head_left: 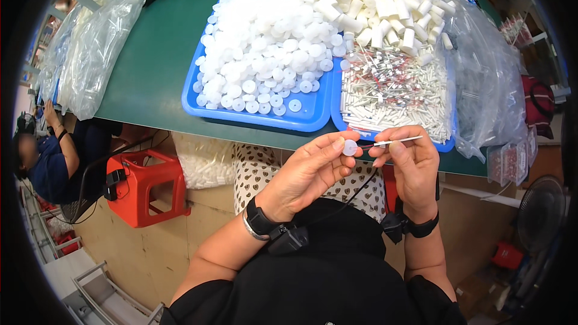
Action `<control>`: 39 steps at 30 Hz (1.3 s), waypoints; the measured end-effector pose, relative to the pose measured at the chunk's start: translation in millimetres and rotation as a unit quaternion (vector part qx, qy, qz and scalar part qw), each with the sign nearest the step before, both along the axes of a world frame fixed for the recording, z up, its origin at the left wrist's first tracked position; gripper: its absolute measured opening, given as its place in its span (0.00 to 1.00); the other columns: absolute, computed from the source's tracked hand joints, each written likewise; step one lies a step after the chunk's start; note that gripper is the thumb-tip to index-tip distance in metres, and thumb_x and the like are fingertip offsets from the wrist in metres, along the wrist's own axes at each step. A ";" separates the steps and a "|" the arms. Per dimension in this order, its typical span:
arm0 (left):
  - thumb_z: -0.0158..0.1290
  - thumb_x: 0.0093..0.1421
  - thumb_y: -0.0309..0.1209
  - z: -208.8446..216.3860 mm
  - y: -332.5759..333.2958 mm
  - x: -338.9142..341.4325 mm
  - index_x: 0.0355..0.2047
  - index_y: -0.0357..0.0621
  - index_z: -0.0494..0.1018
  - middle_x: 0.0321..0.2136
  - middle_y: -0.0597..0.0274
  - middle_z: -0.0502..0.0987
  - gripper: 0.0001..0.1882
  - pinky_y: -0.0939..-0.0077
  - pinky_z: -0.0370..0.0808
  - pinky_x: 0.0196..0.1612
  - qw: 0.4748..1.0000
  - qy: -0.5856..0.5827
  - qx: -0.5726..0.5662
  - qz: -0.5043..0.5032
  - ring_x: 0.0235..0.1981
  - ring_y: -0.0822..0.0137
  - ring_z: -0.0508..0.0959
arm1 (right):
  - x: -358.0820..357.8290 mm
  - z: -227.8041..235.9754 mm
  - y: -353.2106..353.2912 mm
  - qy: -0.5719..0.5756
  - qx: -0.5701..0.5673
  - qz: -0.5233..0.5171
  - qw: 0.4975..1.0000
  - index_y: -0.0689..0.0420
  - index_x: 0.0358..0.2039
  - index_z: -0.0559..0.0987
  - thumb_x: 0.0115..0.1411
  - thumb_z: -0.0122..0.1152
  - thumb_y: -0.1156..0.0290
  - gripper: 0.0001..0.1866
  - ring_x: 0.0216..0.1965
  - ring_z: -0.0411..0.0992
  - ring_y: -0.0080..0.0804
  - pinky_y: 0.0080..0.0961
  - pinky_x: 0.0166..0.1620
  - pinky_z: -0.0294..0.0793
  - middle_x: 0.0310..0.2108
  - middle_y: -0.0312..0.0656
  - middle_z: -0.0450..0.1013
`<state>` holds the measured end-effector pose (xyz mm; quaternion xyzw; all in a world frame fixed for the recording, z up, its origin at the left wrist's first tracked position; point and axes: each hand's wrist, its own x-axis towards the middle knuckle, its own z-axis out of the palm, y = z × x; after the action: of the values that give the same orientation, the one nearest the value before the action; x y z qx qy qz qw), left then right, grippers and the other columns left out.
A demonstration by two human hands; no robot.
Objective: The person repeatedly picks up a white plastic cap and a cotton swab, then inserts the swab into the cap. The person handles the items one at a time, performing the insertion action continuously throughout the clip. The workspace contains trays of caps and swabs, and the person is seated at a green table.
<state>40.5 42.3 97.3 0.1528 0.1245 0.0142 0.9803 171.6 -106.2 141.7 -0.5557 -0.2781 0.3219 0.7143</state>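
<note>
Over the table's near edge, my left hand point(316, 165) pinches a small translucent white plastic disc point(350, 147) between thumb and fingers. My right hand point(409, 162) is closed on a thin white stick-like part point(404, 141) with a short dark red lead pointing at the disc. Whether the lead passes into the disc's centre I cannot tell. Just beyond my hands, a blue tray point(201, 110) carries a heap of similar discs point(259, 54). Beside it, a second blue tray point(335, 108) holds many white sticks with red wires point(391, 84).
White foam cylinders point(385, 12) are piled behind the trays on the green table point(141, 72). Clear plastic bags point(487, 66) lie at both sides. A red stool point(147, 186) stands at left, near a seated person point(54, 156). A fan point(540, 213) is at right.
</note>
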 end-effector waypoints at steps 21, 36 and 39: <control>0.50 0.67 0.33 -5.9 -0.7 -1.6 0.53 0.37 0.69 0.40 0.61 0.77 0.17 0.80 0.74 0.44 1.000 0.008 -0.020 -0.004 0.39 0.74 0.77 | -3.6 -11.8 5.9 -0.070 -0.020 -0.026 0.997 0.65 0.43 0.71 0.66 0.51 0.80 0.06 0.42 0.77 0.33 0.24 0.42 0.80 0.44 0.50 0.73; 0.54 0.65 0.31 -6.1 -1.0 -2.7 0.53 0.38 0.70 0.39 0.65 0.77 0.18 0.81 0.75 0.45 1.000 0.024 -0.004 0.010 0.39 0.75 0.77 | -1.5 5.1 3.6 -0.390 -0.115 0.030 0.913 0.62 0.33 0.79 0.52 0.63 0.85 0.07 0.33 0.77 0.32 0.24 0.35 0.76 0.34 0.45 0.77; 0.55 0.65 0.30 -6.0 -1.9 -3.8 0.53 0.37 0.70 0.39 0.65 0.77 0.18 0.81 0.75 0.45 0.999 0.033 0.033 0.014 0.39 0.76 0.77 | -4.7 7.6 2.9 -0.388 -0.186 0.031 0.902 0.63 0.33 0.79 0.53 0.64 0.83 0.06 0.30 0.77 0.34 0.25 0.32 0.74 0.32 0.45 0.77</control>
<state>36.7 40.4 91.3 0.1838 0.1579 0.0271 0.9698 166.9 -103.3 149.3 -0.7506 -0.4852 0.1488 0.4231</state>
